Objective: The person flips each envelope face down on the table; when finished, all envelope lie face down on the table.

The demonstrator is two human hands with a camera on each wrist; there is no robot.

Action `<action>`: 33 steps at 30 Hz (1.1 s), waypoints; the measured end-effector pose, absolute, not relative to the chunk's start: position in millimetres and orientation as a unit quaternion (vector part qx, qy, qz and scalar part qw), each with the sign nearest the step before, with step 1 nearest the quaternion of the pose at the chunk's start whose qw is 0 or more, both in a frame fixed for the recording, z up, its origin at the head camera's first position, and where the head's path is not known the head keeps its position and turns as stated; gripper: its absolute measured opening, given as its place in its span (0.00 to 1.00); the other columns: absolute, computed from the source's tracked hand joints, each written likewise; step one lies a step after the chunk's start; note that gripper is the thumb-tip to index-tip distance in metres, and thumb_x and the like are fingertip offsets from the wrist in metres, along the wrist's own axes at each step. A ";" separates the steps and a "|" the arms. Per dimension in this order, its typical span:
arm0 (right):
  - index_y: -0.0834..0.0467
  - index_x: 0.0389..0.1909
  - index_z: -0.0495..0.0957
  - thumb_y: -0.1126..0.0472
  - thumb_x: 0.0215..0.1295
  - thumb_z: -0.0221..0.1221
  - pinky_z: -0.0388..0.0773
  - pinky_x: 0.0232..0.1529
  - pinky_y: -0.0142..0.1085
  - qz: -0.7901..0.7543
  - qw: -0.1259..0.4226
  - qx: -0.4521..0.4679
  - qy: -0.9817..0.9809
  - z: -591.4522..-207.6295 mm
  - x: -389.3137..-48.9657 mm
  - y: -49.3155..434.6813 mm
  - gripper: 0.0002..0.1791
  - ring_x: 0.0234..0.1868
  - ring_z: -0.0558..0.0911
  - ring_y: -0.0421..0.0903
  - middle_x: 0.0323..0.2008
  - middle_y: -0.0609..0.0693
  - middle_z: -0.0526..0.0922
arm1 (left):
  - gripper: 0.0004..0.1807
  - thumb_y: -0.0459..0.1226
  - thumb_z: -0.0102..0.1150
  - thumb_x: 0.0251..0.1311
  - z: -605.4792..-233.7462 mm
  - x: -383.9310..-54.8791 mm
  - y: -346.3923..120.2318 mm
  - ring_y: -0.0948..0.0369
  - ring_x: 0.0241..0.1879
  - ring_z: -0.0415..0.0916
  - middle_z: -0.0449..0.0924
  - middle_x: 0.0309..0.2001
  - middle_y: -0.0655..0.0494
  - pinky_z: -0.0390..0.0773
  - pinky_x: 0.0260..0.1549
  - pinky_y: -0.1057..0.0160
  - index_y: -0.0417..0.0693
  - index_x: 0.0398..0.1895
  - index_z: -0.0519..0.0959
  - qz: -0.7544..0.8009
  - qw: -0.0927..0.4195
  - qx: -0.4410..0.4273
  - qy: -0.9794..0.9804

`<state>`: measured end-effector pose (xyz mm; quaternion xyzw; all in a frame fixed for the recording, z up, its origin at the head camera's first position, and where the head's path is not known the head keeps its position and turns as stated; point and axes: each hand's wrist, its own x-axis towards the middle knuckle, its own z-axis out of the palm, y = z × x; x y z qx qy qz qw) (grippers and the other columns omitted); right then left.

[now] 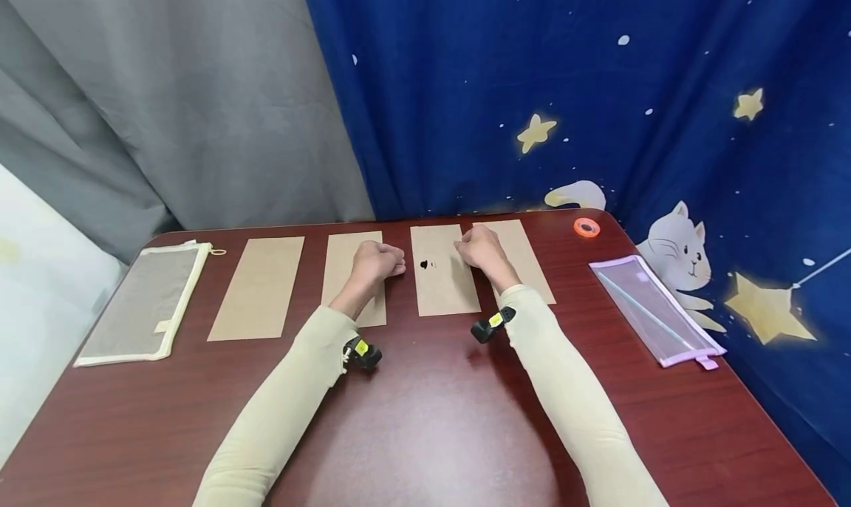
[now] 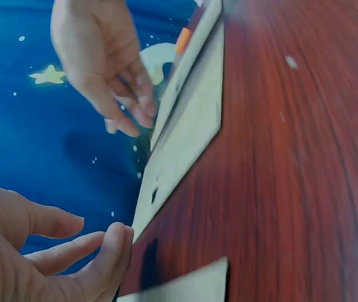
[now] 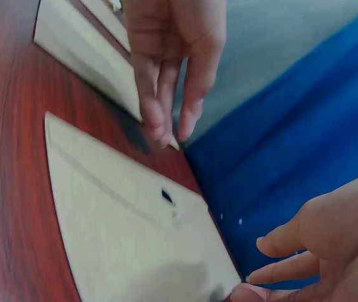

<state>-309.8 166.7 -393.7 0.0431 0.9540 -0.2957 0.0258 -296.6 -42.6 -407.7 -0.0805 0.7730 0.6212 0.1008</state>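
Observation:
Four flat brown paper rectangles, like paper bags, lie in a row. The third paper (image 1: 448,296) carries a small black hat-like mark (image 1: 424,264) with a faint line beside it. To its left, my left hand (image 1: 379,259) hovers over the second paper (image 1: 337,259); in the left wrist view its fingers (image 2: 112,251) are loosely bent, thumb apart, holding nothing. My right hand (image 1: 483,248) is over the gap between the third and fourth paper (image 1: 525,259). Its fingers (image 3: 285,267) look relaxed in the right wrist view, near the third paper's edge; contact is unclear.
The first paper (image 1: 259,289) lies further left, beside a white-edged mesh zip pouch (image 1: 142,300). At the right are an orange tape roll (image 1: 586,228) and a purple mesh pouch (image 1: 654,311) with a thin light-blue stick inside. Curtains hang behind the table (image 1: 425,418).

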 end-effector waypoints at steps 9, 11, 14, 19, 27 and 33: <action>0.63 0.26 0.80 0.56 0.74 0.55 0.72 0.26 0.32 -0.337 0.044 0.066 0.938 -399.6 -307.9 179.8 0.18 0.24 0.78 0.46 0.17 0.49 0.78 | 0.17 0.29 0.52 0.70 -408.9 -297.7 -29.1 0.63 0.34 0.82 0.79 0.50 0.38 0.86 0.49 0.65 0.27 0.57 0.78 0.667 0.132 -0.108 0.725; 0.63 0.29 0.79 0.56 0.74 0.55 0.75 0.26 0.30 -0.365 0.054 0.074 0.927 -399.8 -307.9 180.7 0.16 0.23 0.79 0.43 0.17 0.49 0.78 | 0.17 0.29 0.52 0.69 -408.7 -298.3 -28.3 0.64 0.32 0.82 0.80 0.48 0.39 0.87 0.47 0.66 0.27 0.57 0.78 0.668 0.135 -0.113 0.723; 0.63 0.31 0.79 0.58 0.73 0.57 0.81 0.30 0.30 -0.413 0.071 0.091 0.904 -400.2 -308.2 181.0 0.13 0.24 0.78 0.42 0.21 0.50 0.79 | 0.17 0.28 0.52 0.69 -408.6 -299.7 -27.8 0.65 0.30 0.81 0.79 0.44 0.41 0.87 0.42 0.69 0.26 0.57 0.77 0.674 0.143 -0.117 0.716; 0.61 0.29 0.76 0.61 0.72 0.57 0.82 0.37 0.34 -0.458 0.101 0.106 0.877 -400.2 -309.8 180.0 0.11 0.27 0.77 0.43 0.20 0.50 0.77 | 0.17 0.24 0.50 0.69 -408.7 -301.4 -28.0 0.66 0.28 0.80 0.78 0.45 0.39 0.86 0.37 0.74 0.25 0.58 0.74 0.690 0.151 -0.125 0.697; 0.62 0.33 0.73 0.66 0.71 0.53 0.82 0.38 0.32 -0.482 0.135 0.109 0.859 -401.6 -308.6 181.8 0.06 0.28 0.76 0.41 0.22 0.48 0.74 | 0.17 0.25 0.52 0.67 -409.1 -300.7 -25.0 0.66 0.31 0.77 0.76 0.45 0.46 0.85 0.42 0.73 0.25 0.57 0.75 0.672 0.149 -0.114 0.716; 0.71 0.55 0.73 0.69 0.72 0.50 0.84 0.57 0.43 -0.528 0.140 0.100 0.832 -401.0 -303.5 180.2 0.15 0.46 0.78 0.48 0.42 0.55 0.77 | 0.17 0.26 0.51 0.67 -407.7 -299.6 -25.1 0.63 0.36 0.77 0.76 0.45 0.48 0.84 0.51 0.67 0.27 0.57 0.77 0.652 0.134 -0.104 0.739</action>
